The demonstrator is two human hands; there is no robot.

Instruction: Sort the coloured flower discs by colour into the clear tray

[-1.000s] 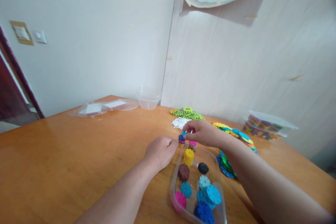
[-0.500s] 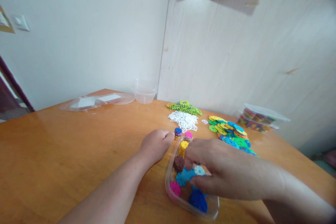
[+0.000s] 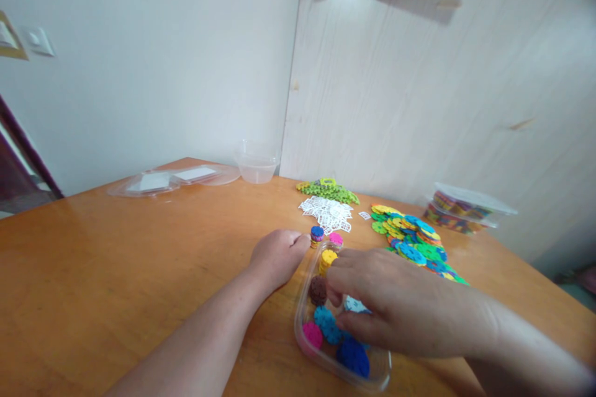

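My left hand (image 3: 279,257) is closed at the tray's far left corner. Its thumb tip touches a short stack of snowflake discs (image 3: 317,234), dark blue on top with purple and yellow below. My right hand (image 3: 372,298) reaches into the clear plastic tray (image 3: 302,322), thumb and curled fingers apart, with nothing visible gripped. In the tray are yellow discs (image 3: 328,258), brown discs (image 3: 318,289), mid-blue discs (image 3: 326,324), a pink disc (image 3: 311,336), dark blue discs (image 3: 352,356) and pale blue discs (image 3: 356,304). My right hand hides part of them.
A pink disc (image 3: 336,239) lies beyond the tray. Behind are white lattice pieces (image 3: 328,214), green pieces (image 3: 330,192) and larger coloured discs (image 3: 412,242). Filled lidded boxes (image 3: 460,214) stand far right. A clear tub (image 3: 257,164) and clear lids (image 3: 153,182) are far left.
My right hand has shifted slightly within the tray. The mid-blue discs lie closer together beside its thumb. My left hand has hardly moved.
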